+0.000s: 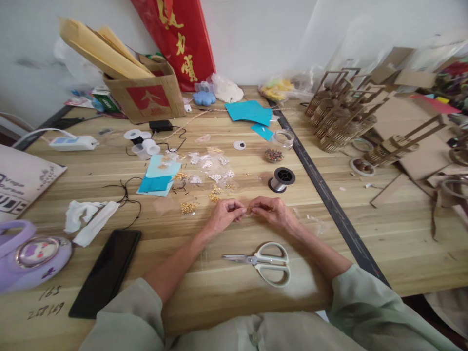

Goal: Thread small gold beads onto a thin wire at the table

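Near the middle of the table, my left hand (229,214) is closed in a pinch, its fingertips almost meeting those of my right hand (269,210). The right hand is pinched as well. Whatever sits between the fingertips is too small to make out. Just beyond them lie gold beads (215,191) and a small bag of gold beads (188,208). A spool of fine wire (280,181) stands past the right hand. Between my forearms, scissors (261,262) with pale handles lie with the blades pointing left.
Blue cards (155,183), silver findings in bags (212,163) and a dish of brown beads (274,155) lie farther back. At left are a black phone (106,273) and a purple container (40,256). Wooden baskets (343,112) and a cardboard box (146,95) stand at the back.
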Tool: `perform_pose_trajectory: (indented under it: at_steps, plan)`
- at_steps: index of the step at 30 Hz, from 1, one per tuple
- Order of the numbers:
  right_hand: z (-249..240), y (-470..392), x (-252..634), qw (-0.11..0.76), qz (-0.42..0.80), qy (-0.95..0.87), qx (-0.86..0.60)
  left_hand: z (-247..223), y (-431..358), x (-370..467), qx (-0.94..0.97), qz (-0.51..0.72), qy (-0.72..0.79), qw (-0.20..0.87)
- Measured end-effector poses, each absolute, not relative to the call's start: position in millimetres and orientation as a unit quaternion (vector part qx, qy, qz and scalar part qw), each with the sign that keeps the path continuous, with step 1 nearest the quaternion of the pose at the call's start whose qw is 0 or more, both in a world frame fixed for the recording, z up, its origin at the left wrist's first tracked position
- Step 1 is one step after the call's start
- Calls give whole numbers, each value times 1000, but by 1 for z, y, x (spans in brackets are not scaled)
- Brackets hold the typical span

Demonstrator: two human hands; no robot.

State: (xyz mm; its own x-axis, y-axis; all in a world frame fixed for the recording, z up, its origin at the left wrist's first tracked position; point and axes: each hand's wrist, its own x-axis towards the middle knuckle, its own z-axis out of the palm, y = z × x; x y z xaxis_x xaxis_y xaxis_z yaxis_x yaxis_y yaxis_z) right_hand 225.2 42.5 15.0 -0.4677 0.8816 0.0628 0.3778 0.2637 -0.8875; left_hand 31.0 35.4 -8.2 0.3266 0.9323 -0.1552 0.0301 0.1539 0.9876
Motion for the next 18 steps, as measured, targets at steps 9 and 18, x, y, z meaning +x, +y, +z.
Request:
perform_pose_trajectory:
  at_steps: [9,18]
  plan:
    - [13,43,226,297,363,-781,-412,-8,35,32,529,368,451,617]
    - [7,44,221,308,559,-624,-451,-8,35,33,521,378,451,618]
